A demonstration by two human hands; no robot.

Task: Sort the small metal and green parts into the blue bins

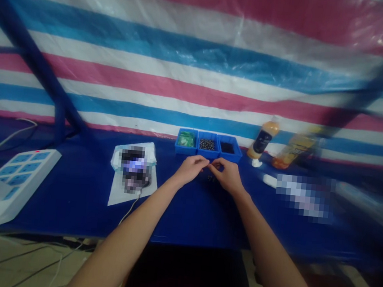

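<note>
My left hand and my right hand meet fingertip to fingertip over the blue table, just in front of three blue bins. Both are closed in a pinch, and whatever sits between the fingertips is too small to make out. Several small dark pieces lie on the table beneath my right hand. Green packets fill the left bin. Small metallic-looking parts fill the middle bin, and small black pieces lie in the right one.
A white power strip lies at the left. A blurred-out device with a cable rests on white paper. Two bottles, one with a dark label and one yellowish, stand at the back right near crumpled tissue. Blue frame bars slant at both sides.
</note>
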